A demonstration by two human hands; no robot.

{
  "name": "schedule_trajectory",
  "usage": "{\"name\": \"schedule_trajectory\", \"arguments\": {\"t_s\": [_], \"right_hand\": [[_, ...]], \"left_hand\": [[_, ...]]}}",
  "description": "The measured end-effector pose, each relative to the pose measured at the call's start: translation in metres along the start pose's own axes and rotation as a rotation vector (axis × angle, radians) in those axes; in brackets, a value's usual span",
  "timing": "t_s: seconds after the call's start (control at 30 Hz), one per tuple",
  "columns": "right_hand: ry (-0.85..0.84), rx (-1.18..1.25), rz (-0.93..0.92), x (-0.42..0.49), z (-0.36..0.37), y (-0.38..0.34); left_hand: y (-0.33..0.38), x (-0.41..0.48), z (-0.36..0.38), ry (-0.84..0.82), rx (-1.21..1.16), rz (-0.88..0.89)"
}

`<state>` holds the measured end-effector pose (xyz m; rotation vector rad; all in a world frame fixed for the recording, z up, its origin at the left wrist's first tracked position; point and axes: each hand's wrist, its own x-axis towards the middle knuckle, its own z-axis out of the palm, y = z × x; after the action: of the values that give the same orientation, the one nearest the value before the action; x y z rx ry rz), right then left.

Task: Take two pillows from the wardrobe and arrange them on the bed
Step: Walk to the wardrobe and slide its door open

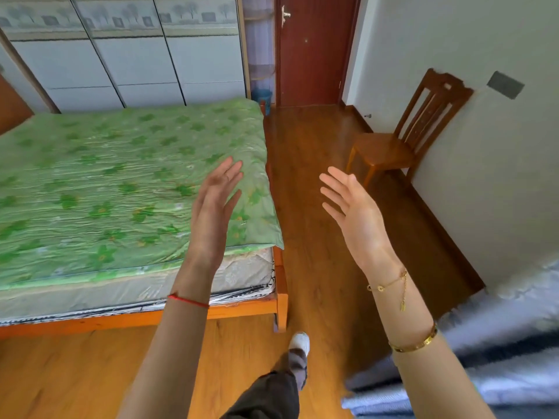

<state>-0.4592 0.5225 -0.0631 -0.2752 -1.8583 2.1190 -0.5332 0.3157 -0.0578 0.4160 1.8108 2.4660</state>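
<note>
Green floral-quilted bed (121, 182): awaiting pillows, none on it yet.
Pale sliding-door wardrobe (136, 62): shut, beyond bed's far edge; pillows unseen, likely inside.
Left hand (211, 207), right hand (357, 219): mine, fingers spread, empty, ready to carry.

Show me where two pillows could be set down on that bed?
The whole green quilt lies bare, from the wardrobe side to the orange frame. The floor between it and the chair is open too. Only the lower right is crowded, with pale bedding.
</note>
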Motion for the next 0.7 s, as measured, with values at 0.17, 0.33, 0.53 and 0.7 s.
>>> {"name": "schedule_trajectory", "arguments": {"t_s": [0.17,0.33,0.53,0.7], "right_hand": [[0.045,0.019,0.016,0.093,-0.039,0.004],[0.062,0.069,0.042,0.185,-0.079,0.001],[0.097,0.054,0.055,0.278,-0.116,0.001],[0.093,0.04,0.042,0.354,-0.141,0.001]], "left_hand": [[-0.035,0.093,0.04,-0.024,-0.033,-0.005],[-0.061,0.182,0.089,-0.072,-0.05,-0.005],[-0.093,0.277,0.134,-0.121,-0.033,-0.032],[-0.125,0.349,0.165,-0.11,-0.024,-0.051]]}}
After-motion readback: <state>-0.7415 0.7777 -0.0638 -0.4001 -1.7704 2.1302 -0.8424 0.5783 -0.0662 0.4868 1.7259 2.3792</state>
